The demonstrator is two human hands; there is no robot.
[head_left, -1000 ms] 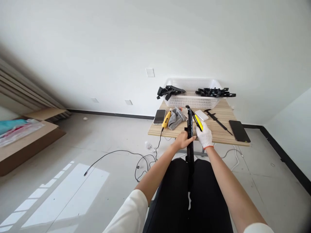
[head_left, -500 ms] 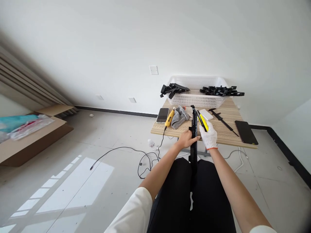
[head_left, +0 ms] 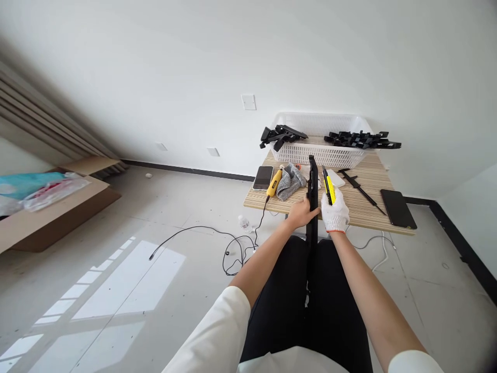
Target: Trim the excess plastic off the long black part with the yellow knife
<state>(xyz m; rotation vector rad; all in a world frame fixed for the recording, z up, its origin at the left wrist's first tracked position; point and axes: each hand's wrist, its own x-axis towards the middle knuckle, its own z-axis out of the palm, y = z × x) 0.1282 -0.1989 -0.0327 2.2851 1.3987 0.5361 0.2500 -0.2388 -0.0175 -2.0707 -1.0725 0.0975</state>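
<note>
My bare left hand (head_left: 302,214) is wrapped round a long black plastic part (head_left: 312,187) that runs from my lap up over the front edge of the wooden table (head_left: 365,212). My right hand (head_left: 335,211), in a white knit glove, grips a yellow and black utility knife (head_left: 329,187) just right of the black part, its tip pointing away from me.
On the table lie a phone (head_left: 263,177), a yellow corded tool (head_left: 275,183), a grey cloth (head_left: 290,181), a white box (head_left: 337,180), a black caliper (head_left: 360,189), a second phone (head_left: 398,208), and a white basket (head_left: 319,151) with black parts. Cables (head_left: 233,254) and a bottle (head_left: 244,224) lie on the floor; a cardboard box (head_left: 50,207) sits left.
The view has shifted down and left, so the table sits higher and further right. My hands keep the same hold; the knife now stands more upright beside the black part.
</note>
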